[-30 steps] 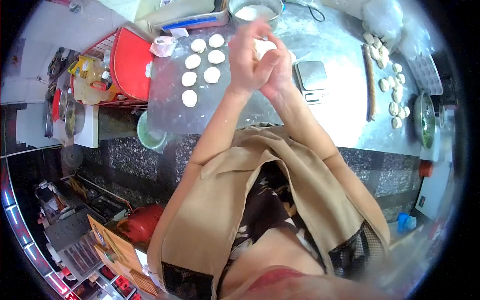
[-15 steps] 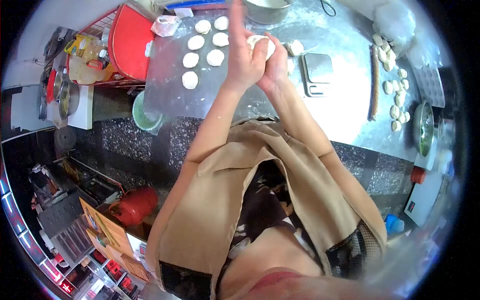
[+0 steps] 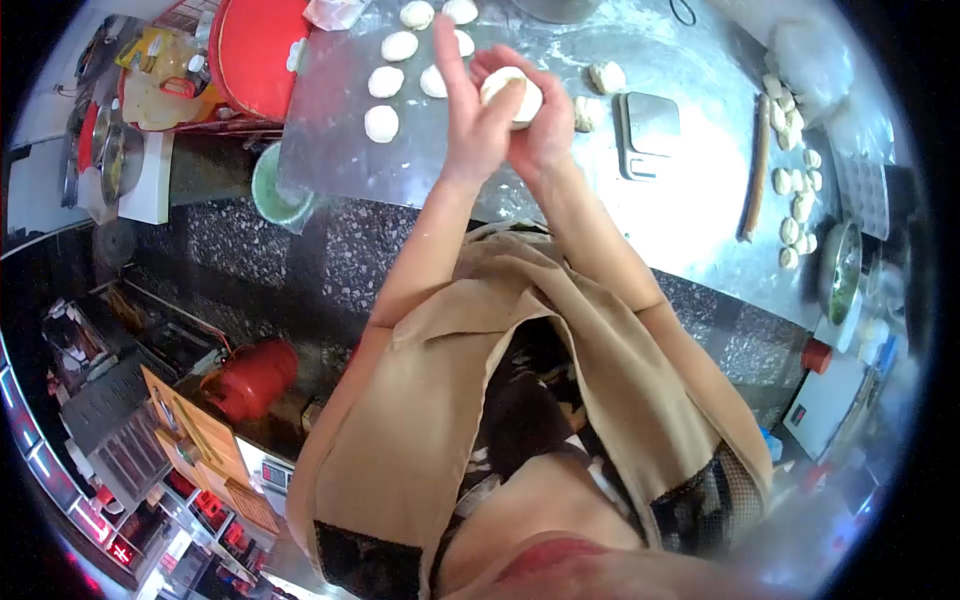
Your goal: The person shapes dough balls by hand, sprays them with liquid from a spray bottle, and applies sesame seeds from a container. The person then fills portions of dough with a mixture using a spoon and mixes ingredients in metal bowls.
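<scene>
A round white dough ball (image 3: 513, 97) is held between my two hands above the metal table. My right hand (image 3: 545, 130) cups it from the right, fingers curled around its far side. From the left, my left hand (image 3: 475, 130) presses its thumb onto the dough, while its fingers stretch away from me. The palm-side contact is hidden. Left of my hands, several flattened dough rounds (image 3: 381, 124) lie in loose rows. Two rougher dough pieces (image 3: 607, 77) sit just right of my right hand.
Right of the dough stands a small kitchen scale (image 3: 650, 135). Farther right are a long rolling pin (image 3: 757, 165), several small dough pieces (image 3: 789, 230) and a metal bowl with greens (image 3: 842, 270). A red lid (image 3: 262, 60) and a green bucket (image 3: 280, 185) are at left.
The view has tilted, so the table's things sit higher in the picture. My hands have turned a little and show more of the dough ball, which they still hold.
</scene>
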A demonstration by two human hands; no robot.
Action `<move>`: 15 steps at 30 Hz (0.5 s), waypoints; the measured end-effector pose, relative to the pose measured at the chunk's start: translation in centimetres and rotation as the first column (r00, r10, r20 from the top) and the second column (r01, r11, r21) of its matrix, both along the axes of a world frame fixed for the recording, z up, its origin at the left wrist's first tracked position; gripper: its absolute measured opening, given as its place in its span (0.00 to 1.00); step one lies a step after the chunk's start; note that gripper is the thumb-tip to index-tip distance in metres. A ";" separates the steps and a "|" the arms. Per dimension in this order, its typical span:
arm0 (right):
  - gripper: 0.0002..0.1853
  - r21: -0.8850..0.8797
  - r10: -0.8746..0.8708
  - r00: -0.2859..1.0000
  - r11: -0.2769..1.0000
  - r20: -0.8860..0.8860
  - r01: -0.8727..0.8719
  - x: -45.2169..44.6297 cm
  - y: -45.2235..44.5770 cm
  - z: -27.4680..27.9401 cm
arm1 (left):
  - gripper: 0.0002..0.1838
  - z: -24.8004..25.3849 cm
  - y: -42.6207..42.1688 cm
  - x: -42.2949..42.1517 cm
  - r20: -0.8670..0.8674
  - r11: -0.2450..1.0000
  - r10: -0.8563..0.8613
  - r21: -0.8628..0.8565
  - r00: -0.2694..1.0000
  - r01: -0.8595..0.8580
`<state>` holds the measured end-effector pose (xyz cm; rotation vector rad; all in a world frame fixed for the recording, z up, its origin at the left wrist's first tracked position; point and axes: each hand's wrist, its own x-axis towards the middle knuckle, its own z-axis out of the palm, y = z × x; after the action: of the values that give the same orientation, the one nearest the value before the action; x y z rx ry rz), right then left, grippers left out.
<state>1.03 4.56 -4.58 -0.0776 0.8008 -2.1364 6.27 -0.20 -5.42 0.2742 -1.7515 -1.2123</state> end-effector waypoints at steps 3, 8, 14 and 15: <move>0.23 -0.019 -0.023 0.988 1.000 -0.151 0.020 0.1 -0.3 -1.0 | 0.35 -0.6 0.6 1.3 -0.441 0.601 0.019 0.723 0.897 0.342; 0.26 0.020 -0.093 0.751 0.990 -0.654 0.140 1.8 -1.2 -2.6 | 0.26 -0.3 -1.1 1.1 -0.240 0.664 0.154 0.743 0.958 0.080; 0.16 0.204 -0.151 0.733 0.906 -0.664 0.371 3.9 -1.2 -4.9 | 0.18 -3.7 -0.6 1.5 -0.089 0.482 0.082 0.875 0.993 0.039; 0.16 0.209 -0.138 0.736 0.910 -0.663 0.359 4.0 -1.3 -5.6 | 0.19 -4.4 -0.5 1.8 -0.089 0.469 0.031 0.881 0.996 0.064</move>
<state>4.99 3.27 -10.19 -0.5814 1.6433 -2.2063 8.06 -0.69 -9.86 0.7970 -0.8609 -2.0539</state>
